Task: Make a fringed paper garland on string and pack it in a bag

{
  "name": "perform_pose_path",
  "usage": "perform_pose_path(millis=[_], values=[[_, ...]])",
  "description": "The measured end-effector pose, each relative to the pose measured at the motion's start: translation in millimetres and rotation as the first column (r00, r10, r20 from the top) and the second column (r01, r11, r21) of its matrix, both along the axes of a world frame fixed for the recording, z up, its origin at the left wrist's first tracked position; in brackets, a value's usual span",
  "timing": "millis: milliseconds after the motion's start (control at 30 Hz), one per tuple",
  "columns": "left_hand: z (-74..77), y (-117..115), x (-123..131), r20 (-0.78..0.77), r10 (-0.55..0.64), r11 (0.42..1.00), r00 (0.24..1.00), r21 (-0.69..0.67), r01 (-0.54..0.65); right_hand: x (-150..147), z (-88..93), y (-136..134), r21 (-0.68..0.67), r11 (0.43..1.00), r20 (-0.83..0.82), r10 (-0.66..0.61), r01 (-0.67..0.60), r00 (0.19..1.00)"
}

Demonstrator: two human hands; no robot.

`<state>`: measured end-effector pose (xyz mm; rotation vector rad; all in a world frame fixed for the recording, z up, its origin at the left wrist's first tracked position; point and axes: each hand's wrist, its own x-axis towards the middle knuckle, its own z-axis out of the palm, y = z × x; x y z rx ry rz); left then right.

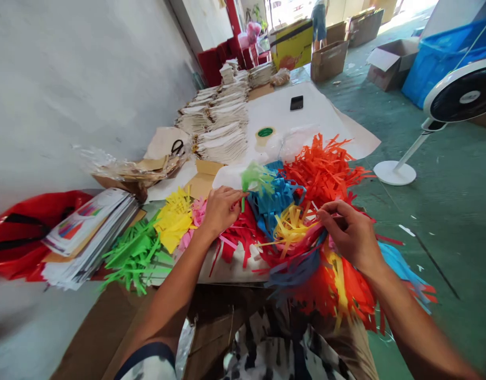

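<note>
My left hand [223, 209] pinches the twisted stem of a light green tissue-paper tassel [259, 178], whose fringe fans out to the right. My right hand [349, 232] is closed, thumb against fingers, over a multi-coloured heap of paper tassels [292, 224]; what it pinches is too small to make out. Blurred blue and orange tassels [318, 282] hang below it over the table edge. Between my hands lie blue tassels [271, 200] and dark red tassels [243, 232]. A large orange-red pile [322, 166] sits beyond my right hand. Yellow tassels [175, 219] and green tassels [138, 250] lie left of my left forearm.
Stacks of whitish sheets [223, 126] line the wall side. A tape roll [265, 132], a phone [297, 103] and black-handled scissors [177, 147] lie farther back. Printed papers [90, 224] are stacked at left. A white fan [401, 171] stands right; cardboard boxes [330, 60] and a person's legs [319, 26] are behind.
</note>
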<state>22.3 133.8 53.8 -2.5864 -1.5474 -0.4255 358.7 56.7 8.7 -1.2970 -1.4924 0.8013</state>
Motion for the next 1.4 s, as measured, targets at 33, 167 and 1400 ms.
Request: perform_pose_path(millis=[33,167,1400], values=[[2.1,1,3,0.036,-0.019,0.999,0.999,0.040,0.017,0,-0.6,0,0.000,1.000,0.003,0.001,-0.001,1.000],[7.5,3,25,0.196,-0.164,0.970,0.967,0.212,0.121,0,-2.2,0,-0.009,1.000,0.017,0.000,0.000,1.000],[-39.5,-38,135,0.890,0.135,0.636,0.436,-0.416,0.650,-11,-1.8,4,-0.057,0.994,-0.115,0.088,-0.095,0.989]])
